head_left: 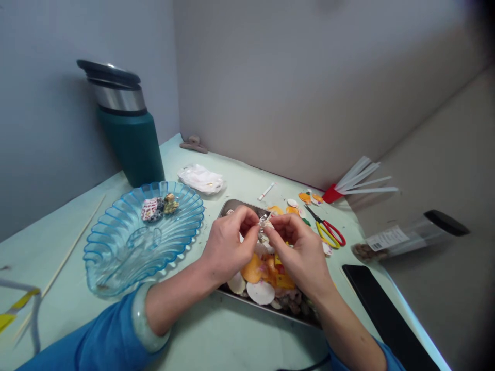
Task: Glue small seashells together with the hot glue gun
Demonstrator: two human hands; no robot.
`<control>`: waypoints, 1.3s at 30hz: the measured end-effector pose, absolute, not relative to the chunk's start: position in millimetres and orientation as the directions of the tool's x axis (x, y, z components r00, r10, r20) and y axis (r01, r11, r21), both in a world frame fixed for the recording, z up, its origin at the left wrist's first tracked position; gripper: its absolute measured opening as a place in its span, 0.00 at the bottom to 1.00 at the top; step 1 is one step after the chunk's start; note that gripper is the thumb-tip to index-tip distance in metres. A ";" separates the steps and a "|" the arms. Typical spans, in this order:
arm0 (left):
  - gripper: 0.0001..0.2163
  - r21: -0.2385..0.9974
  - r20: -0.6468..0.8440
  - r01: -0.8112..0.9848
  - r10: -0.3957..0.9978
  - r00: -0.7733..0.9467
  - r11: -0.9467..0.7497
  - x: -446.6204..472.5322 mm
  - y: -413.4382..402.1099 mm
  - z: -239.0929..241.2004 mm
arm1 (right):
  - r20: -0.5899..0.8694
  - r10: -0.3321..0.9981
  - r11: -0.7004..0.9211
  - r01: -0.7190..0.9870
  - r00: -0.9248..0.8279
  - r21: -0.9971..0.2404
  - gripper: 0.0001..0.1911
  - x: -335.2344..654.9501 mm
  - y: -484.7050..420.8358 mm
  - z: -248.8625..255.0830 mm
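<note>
My left hand (232,239) and my right hand (300,252) meet over a metal tray (270,310), fingertips pinched together. Between them is a small silvery-white piece (263,219), partly covered by the fingers; its kind cannot be made out. Below the hands, the tray holds a heap of shells, among them an orange shell (252,269) and a white shell (261,292), with small stones near the front edge. To the left, a clear blue scalloped plate (174,250) carries a striped shell (150,209) and a few small dark and yellowish pieces.
A teal bottle (133,144) stands behind the plate. At right lie scissors (328,232) with red and yellow handles, a red cup of white sticks (331,194), a clear tube (402,242) and a dark phone-like slab (386,309). A white plastic packet (201,178) lies behind the tray.
</note>
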State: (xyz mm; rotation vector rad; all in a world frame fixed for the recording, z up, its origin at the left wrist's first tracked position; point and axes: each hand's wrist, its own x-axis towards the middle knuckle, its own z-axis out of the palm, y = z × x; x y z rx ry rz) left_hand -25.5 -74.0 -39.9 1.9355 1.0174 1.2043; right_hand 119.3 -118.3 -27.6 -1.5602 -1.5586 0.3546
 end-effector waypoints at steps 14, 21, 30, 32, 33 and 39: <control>0.06 0.866 0.390 0.193 0.864 0.319 -0.462 -25.1 -71.7 -42.4 | 0.415 0.895 0.192 0.699 0.163 -0.688 0.04 120.3 -119.9 -28.9; 0.06 0.916 0.329 0.128 0.896 0.299 -0.379 -25.3 -67.0 -45.4 | 0.416 0.896 0.185 0.722 0.155 -0.667 0.05 118.6 -122.0 -28.5; 0.06 0.956 0.237 0.098 0.925 0.298 -0.277 -23.4 -64.8 -49.0 | 0.486 0.871 0.249 0.789 0.071 -0.561 0.03 117.2 -122.5 -30.2; 0.06 0.956 0.240 0.094 0.926 0.290 -0.277 -23.5 -64.4 -48.9 | 0.492 0.869 0.256 0.802 0.054 -0.540 0.03 118.0 -122.3 -30.9; 0.06 0.957 0.239 0.092 0.928 0.286 -0.274 -23.5 -63.9 -48.9 | 0.496 0.867 0.259 0.810 0.045 -0.526 0.03 118.4 -122.2 -31.2; 0.05 0.980 0.157 0.075 0.949 0.274 -0.184 -23.2 -60.3 -49.1 | 0.534 0.845 0.289 0.854 -0.016 -0.432 0.03 119.0 -123.0 -33.0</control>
